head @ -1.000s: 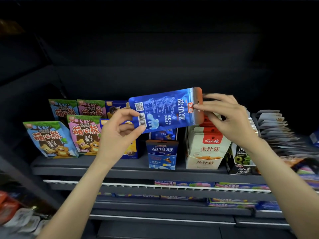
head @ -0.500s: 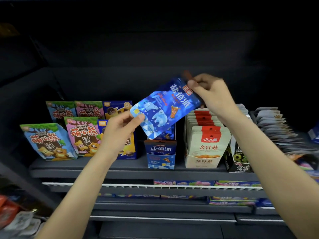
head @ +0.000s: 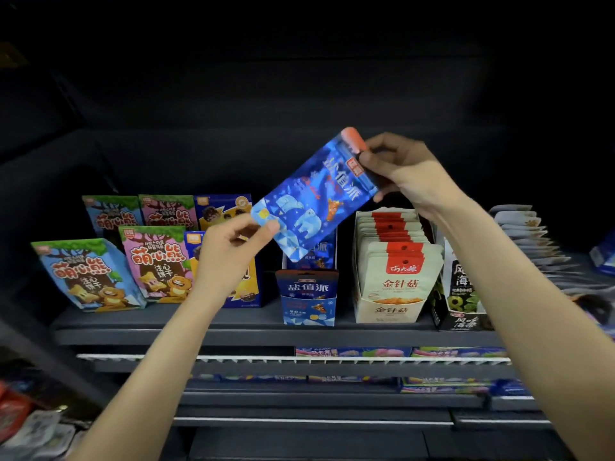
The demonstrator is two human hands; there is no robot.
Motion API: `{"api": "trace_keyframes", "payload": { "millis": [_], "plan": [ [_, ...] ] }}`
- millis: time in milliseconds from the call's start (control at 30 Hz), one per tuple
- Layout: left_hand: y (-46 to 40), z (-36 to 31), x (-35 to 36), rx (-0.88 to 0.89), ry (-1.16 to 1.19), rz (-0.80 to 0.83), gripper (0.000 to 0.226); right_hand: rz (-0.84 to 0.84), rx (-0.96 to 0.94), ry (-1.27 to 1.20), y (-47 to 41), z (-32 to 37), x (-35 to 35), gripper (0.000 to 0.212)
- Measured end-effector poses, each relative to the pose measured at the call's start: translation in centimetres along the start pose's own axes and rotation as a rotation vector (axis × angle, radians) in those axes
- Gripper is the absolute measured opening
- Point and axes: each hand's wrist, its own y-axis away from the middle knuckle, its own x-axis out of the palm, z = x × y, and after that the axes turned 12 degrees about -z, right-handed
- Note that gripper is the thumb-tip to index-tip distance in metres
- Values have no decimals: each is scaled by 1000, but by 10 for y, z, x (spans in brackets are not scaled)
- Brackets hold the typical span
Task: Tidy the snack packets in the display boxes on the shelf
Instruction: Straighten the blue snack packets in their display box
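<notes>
Right hand (head: 404, 174) pinches the blue packet (head: 312, 197) at its red top; left hand (head: 229, 247) pinches its low corner. Packet hangs tilted, long axis running down-left, low end just above the open blue box (head: 309, 297), which judging by print is its slot.

- A snack packet (head: 316, 197) is held tilted above the narrow display box (head: 308, 299), left hand (head: 229, 257) at its lower corner, right hand (head: 404, 174) at its upper end
- That box stands on the shelf (head: 233, 322); just right of it is a wider box (head: 391, 304) filled with packets
- Bear-print pouches (head: 86, 274) stand at the shelf's left, in two rows
</notes>
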Motion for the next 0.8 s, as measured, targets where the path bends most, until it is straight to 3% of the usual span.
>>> {"api": "trace_keyframes", "payload": {
  "millis": [67, 167, 233, 300, 467, 700, 800],
  "plan": [
    [-5, 3, 0, -5, -4, 9, 9, -49, -82, -1, -1, 1, -4, 14],
    [-4, 14, -4, -5, -178, 211, 32, -110, -208, 112, 0, -3, -8, 17],
    [3, 20, -4, 65, -297, 348, 38, -109, -281, 226, 2, -7, -7, 17],
    [10, 27, -5, 200, -381, 398, 29, -94, -341, 343, 5, -11, -2, 12],
    [21, 39, -10, 488, -469, 285, 16, 59, -514, 724, 11, -18, 19, 20],
    [28, 44, -9, 610, -501, 228, 25, 463, -672, 951, 27, -38, 58, 22],
    [30, 50, -7, 647, -502, 149, 22, 525, -674, 951, 37, -49, 67, 22]
  ]
}}
